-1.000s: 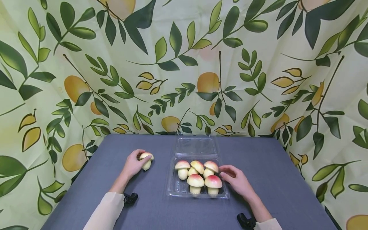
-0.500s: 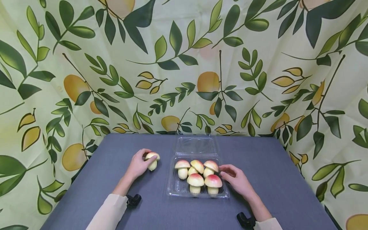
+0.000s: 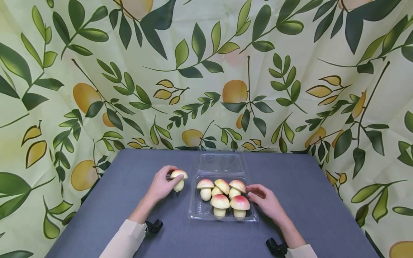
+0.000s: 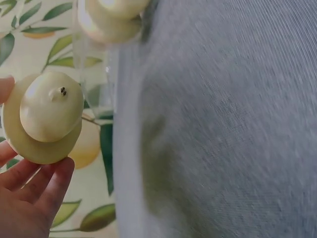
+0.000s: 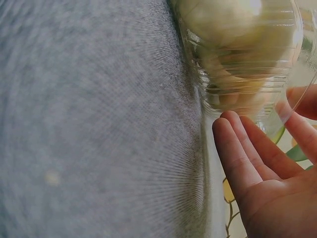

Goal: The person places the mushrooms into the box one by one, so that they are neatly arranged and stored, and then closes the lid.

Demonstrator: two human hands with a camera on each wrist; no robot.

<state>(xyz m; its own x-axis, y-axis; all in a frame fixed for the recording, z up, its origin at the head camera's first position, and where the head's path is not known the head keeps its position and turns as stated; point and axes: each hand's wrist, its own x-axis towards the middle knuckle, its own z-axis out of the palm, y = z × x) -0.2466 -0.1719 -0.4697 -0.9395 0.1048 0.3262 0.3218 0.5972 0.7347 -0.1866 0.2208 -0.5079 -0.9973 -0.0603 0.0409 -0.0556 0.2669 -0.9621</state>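
Observation:
My left hand (image 3: 162,184) grips a mushroom (image 3: 178,180) by its red-and-cream cap, left of the clear plastic container (image 3: 194,211). In the left wrist view the pale stem end of this mushroom (image 4: 52,106) faces the camera, with fingers and thumb around the cap edge. Several like mushrooms (image 3: 220,202) stand in the container, caps up. At the container's right side, my right hand (image 3: 266,203) pinches the rim between thumb and finger. Its other fingers (image 5: 233,148) extend along the ribbed outer wall in the right wrist view.
The container's hinged lid (image 3: 220,163) lies open toward the back of the grey cloth-covered table (image 3: 277,168). Leaf-and-fruit patterned curtains (image 3: 206,71) enclose the back and sides. A black wrist device (image 3: 154,226) sits on the left wrist, another (image 3: 275,248) on the right.
My left hand has carried the mushroom steadily to the right, closer to the container. My right hand and the container have stayed in place.

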